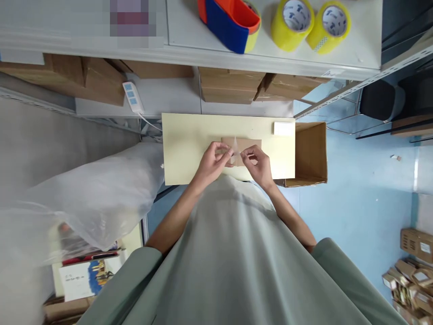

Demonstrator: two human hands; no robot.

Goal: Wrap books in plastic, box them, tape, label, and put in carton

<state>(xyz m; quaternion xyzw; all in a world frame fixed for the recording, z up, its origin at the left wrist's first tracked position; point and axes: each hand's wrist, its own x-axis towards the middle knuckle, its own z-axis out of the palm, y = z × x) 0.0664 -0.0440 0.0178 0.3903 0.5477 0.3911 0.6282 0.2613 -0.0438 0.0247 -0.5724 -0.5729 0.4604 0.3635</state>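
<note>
A small flat brown cardboard piece lies on the pale yellow tabletop, below my hands. Above it, a thin translucent plastic piece stands up in a point; whether it is film or a small bag I cannot tell. My left hand pinches its left side between thumb and fingers. On the other side, my right hand has its fingertips closed at the plastic's lower right edge. A small white block rests near the tabletop's right end.
An open cardboard box adjoins the table's right end. Ahead, a shelf carries yellow tape rolls and a blue-and-red tape dispenser. Cardboard boxes and a power strip sit underneath. A large plastic bag bulges at left.
</note>
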